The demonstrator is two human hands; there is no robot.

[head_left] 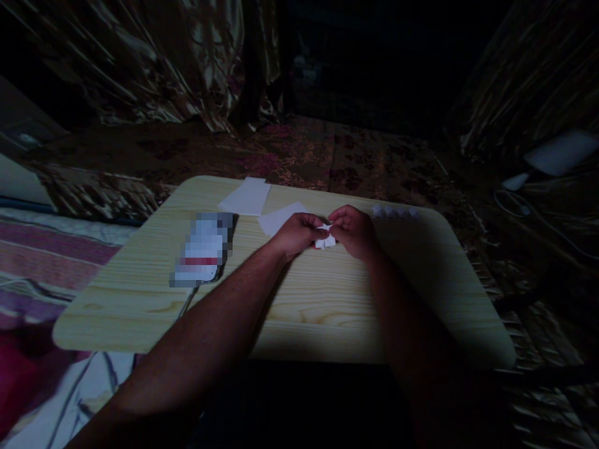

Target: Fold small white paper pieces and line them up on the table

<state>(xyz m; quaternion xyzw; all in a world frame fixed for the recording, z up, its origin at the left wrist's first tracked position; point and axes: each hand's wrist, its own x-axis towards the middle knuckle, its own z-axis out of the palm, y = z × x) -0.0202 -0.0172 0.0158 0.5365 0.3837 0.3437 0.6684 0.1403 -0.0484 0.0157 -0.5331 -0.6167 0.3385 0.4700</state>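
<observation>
Between my two hands, just above the wooden table (322, 305), is a small piece of folded white paper (325, 241). My left hand (302, 233) pinches it from the left side. From the right, the fingers of my right hand (353, 232) are closed on the same paper. A bit of red shows under the paper by the left fingers; I cannot make out what it is. Flat sheets of white paper (281, 217) lie just beyond my left hand. Several small folded paper pieces (395, 212) stand in a row past my right hand.
Another stack of white paper (246, 196) lies at the table's far edge. On the left is a blurred-out device (201, 249) like a phone, with a cable (186, 302) running off it. A patterned couch cover (299, 149) borders the far side. A white lamp-like object (559, 153) stands at right.
</observation>
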